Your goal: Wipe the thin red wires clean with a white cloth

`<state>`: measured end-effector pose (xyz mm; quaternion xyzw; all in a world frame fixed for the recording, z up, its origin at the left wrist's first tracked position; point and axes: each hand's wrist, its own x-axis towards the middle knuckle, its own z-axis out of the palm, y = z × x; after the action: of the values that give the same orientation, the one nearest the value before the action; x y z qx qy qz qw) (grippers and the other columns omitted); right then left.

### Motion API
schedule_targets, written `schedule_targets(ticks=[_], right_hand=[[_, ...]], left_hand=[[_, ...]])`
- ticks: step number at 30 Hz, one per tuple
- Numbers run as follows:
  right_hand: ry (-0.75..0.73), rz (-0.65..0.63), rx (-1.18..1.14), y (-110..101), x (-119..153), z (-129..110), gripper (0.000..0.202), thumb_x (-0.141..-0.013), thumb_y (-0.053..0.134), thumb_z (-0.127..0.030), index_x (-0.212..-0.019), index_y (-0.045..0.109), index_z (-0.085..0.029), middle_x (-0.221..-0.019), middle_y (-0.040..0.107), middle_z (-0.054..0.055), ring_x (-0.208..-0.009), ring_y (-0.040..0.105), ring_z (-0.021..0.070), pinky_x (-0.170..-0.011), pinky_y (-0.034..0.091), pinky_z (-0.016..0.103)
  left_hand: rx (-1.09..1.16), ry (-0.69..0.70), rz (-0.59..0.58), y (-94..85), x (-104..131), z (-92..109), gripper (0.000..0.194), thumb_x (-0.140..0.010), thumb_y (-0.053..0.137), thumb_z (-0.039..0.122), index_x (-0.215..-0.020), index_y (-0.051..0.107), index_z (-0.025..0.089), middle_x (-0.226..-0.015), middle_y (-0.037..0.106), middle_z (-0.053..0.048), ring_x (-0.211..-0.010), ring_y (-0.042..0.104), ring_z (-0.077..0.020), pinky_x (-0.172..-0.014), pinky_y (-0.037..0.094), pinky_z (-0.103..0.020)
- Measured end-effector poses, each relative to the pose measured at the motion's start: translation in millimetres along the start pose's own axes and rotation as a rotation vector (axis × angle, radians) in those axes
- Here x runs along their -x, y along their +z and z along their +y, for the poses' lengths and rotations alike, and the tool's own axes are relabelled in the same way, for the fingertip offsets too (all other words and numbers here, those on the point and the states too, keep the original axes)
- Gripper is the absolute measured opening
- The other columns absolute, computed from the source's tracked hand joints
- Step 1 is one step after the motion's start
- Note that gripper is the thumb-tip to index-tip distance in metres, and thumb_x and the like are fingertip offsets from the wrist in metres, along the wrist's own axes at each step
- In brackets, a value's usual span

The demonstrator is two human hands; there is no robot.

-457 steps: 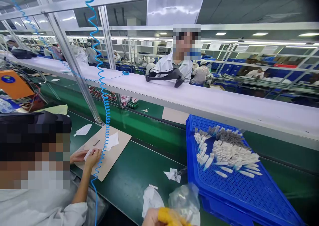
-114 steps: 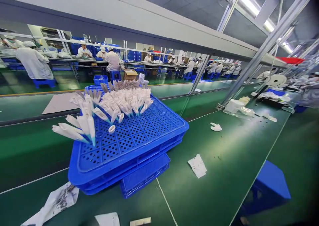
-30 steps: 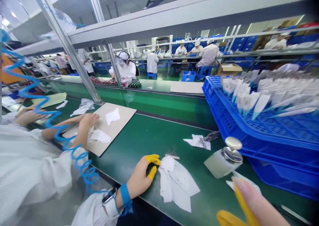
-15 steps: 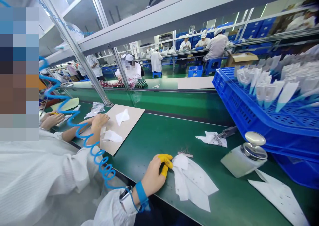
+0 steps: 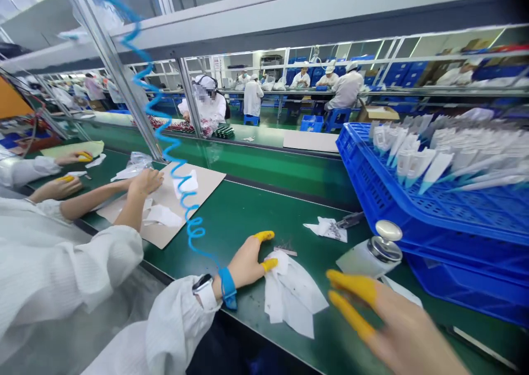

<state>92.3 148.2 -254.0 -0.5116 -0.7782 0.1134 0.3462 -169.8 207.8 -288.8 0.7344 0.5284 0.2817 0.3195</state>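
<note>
My left hand [image 5: 248,262], with yellow finger cots and a blue wrist strap [image 5: 228,288], is open at the left edge of white wipes [image 5: 295,300] lying on the green bench. Its thumb is at the wipes, index finger raised apart. Just beyond lies a thin strip [image 5: 286,251] with fine hair-like wires. To the right, my right hand [image 5: 397,320] hovers, slightly blurred, its two yellow-covered fingers apart and nothing between them. Behind it stands a dispenser bottle [image 5: 363,259] with a metal top. Another wipe [image 5: 328,229] carries dark bits beside a grey tool [image 5: 350,219].
Stacked blue crates [image 5: 384,199] at right hold many white pieces with blue tips [image 5: 433,171]. A coiled blue cord [image 5: 173,160] hangs to my wrist strap. At left, a co-worker's hands [image 5: 142,182] rest over a cardboard sheet [image 5: 206,183]. A metal post [image 5: 119,83] rises behind.
My right hand has entered from the lower right. My left thumb and index finger have spread apart from their closed position at the wipes. The view has shifted to the right.
</note>
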Motion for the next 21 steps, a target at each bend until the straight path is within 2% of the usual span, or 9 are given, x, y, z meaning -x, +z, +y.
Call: schedule_targets(ticks=[1,3,4,6,8,12,16,21], right_hand=[[0.054,-0.050,-0.024,9.6,-12.2,2.7,0.028,-0.082,0.051,-0.042,-0.098,0.066,-0.023,-0.082,0.067,0.004,-0.062,0.061,0.0159,-0.059,0.054,0.031],[0.257,-0.138,-0.090,31.5,-37.0,7.7,0.034,-0.079,0.051,-0.034,-0.105,0.063,-0.017,-0.079,0.067,0.005,-0.052,0.056,0.0142,-0.053,0.052,0.030],[0.365,-0.177,-0.122,41.8,-48.2,10.0,0.040,-0.075,0.053,-0.033,-0.109,0.060,-0.013,-0.080,0.066,0.007,-0.052,0.055,0.0142,-0.054,0.051,0.030],[0.482,-0.260,-0.175,57.4,-66.4,13.5,0.051,-0.070,0.059,-0.032,-0.115,0.056,-0.008,-0.086,0.066,0.009,-0.057,0.056,0.0145,-0.060,0.051,0.030],[0.502,-0.344,-0.203,64.8,-77.5,15.6,0.056,-0.065,0.065,-0.032,-0.115,0.056,-0.008,-0.090,0.066,0.009,-0.062,0.057,0.0149,-0.065,0.050,0.029],[0.500,-0.409,-0.165,63.6,-82.1,17.4,0.050,-0.059,0.071,-0.031,-0.104,0.061,-0.011,-0.074,0.066,0.005,-0.064,0.058,0.0178,-0.066,0.048,0.030],[0.498,-0.409,-0.136,59.1,-84.1,18.5,0.037,-0.068,0.062,-0.027,-0.101,0.063,-0.011,-0.070,0.063,0.003,-0.061,0.056,0.0161,-0.062,0.045,0.028],[0.452,-0.436,-0.113,61.2,-96.0,14.8,0.032,-0.072,0.055,-0.024,-0.100,0.065,-0.012,-0.062,0.056,0.000,-0.058,0.051,0.0146,-0.061,0.041,0.027]], left_hand=[[-0.005,0.013,-0.015,1.5,-4.9,-0.3,0.056,-0.072,0.066,0.024,-0.123,0.046,0.015,-0.127,0.053,-0.014,-0.120,0.047,-0.0275,-0.104,0.036,-0.047],[-0.022,0.044,-0.046,4.0,-14.8,-0.2,0.060,-0.066,0.071,0.024,-0.121,0.049,0.017,-0.124,0.055,-0.012,-0.118,0.047,-0.0283,-0.103,0.037,-0.047],[-0.032,0.060,-0.060,4.9,-19.9,-0.3,0.060,-0.063,0.073,0.024,-0.118,0.052,0.017,-0.121,0.057,-0.012,-0.116,0.049,-0.0286,-0.102,0.038,-0.047],[-0.050,0.087,-0.082,6.8,-29.8,-0.9,0.052,-0.061,0.075,0.024,-0.110,0.059,0.016,-0.115,0.061,-0.011,-0.110,0.051,-0.0284,-0.098,0.040,-0.045],[-0.063,0.107,-0.092,8.9,-38.2,-2.2,0.042,-0.062,0.075,0.027,-0.102,0.064,0.017,-0.108,0.064,-0.009,-0.105,0.054,-0.0271,-0.095,0.042,-0.042],[-0.074,0.121,-0.097,13.2,-46.9,-3.6,0.033,-0.065,0.073,0.030,-0.096,0.067,0.020,-0.101,0.066,-0.007,-0.097,0.056,-0.0247,-0.089,0.045,-0.039],[-0.070,0.128,-0.149,13.0,-48.3,-1.8,0.023,-0.069,0.067,0.023,-0.092,0.070,0.020,-0.092,0.070,-0.006,-0.088,0.060,-0.0221,-0.081,0.048,-0.033],[-0.056,0.121,-0.181,6.2,-49.3,-5.2,0.023,-0.071,0.064,0.021,-0.093,0.070,0.019,-0.091,0.071,-0.005,-0.085,0.062,-0.0191,-0.075,0.049,-0.026]])
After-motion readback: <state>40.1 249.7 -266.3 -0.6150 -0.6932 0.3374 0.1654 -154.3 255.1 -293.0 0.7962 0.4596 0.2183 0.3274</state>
